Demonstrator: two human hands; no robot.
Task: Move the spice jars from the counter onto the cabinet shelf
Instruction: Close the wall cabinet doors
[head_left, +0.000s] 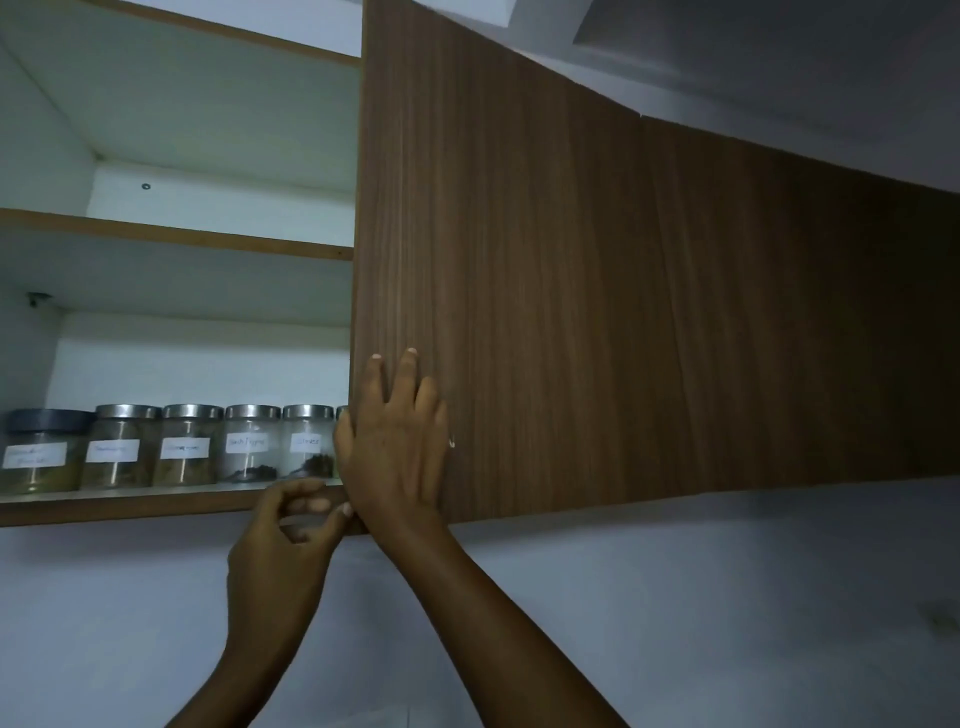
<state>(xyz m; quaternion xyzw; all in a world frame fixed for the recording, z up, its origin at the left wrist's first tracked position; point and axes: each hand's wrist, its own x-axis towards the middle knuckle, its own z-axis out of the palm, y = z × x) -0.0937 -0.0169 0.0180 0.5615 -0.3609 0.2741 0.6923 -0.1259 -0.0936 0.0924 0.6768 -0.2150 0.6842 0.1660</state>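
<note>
Several labelled glass spice jars stand in a row on the bottom cabinet shelf (130, 506): a dark-lidded jar (41, 452) at the left, then steel-lidded jars (184, 447), the rightmost full one (307, 441) next to the door edge. One more jar is mostly hidden behind my right hand. My right hand (397, 441) lies flat, fingers spread, on the brown wooden cabinet door (597, 312) near its lower left corner. My left hand (291, 525) is just below the shelf's front edge, fingers loosely curled, holding nothing.
An upper shelf (176, 236) above the jars holds nothing visible. A white wall (675, 597) runs below the cabinet. The counter is out of view.
</note>
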